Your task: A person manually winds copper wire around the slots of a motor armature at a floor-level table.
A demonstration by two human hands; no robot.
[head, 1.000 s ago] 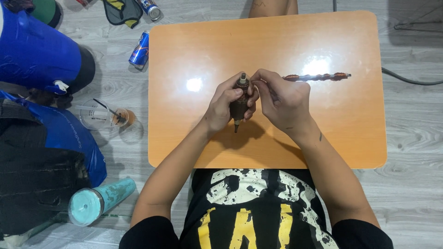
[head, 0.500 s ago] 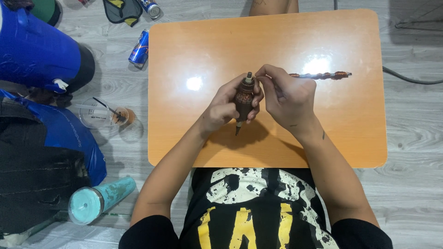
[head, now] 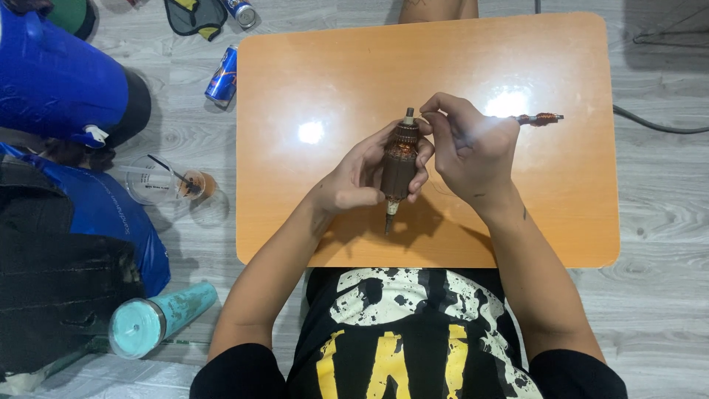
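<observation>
My left hand [head: 360, 176] grips a brown motor armature [head: 399, 168] with copper windings, held upright above the orange table [head: 310, 81], its steel shaft poking out at both ends. My right hand [head: 473, 151] is at the armature's upper end, fingertips pinched beside the copper commutator, and it seems to hold a thin wire that I cannot make out clearly. Behind my right hand a second thin rod with copper windings [head: 540, 119] lies on the table, partly hidden by the hand.
On the grey floor to the left stand a blue water jug [head: 59, 81], a clear plastic cup with a straw [head: 166, 181], a blue drink can [head: 221, 74], a teal tumbler lying down [head: 159, 319] and dark bags [head: 66, 281]. A black cable [head: 657, 125] runs at the right.
Both hands have lifted the armature a little farther up the table. My right hand's fingers have shifted along its top end. The wound rod has stayed put.
</observation>
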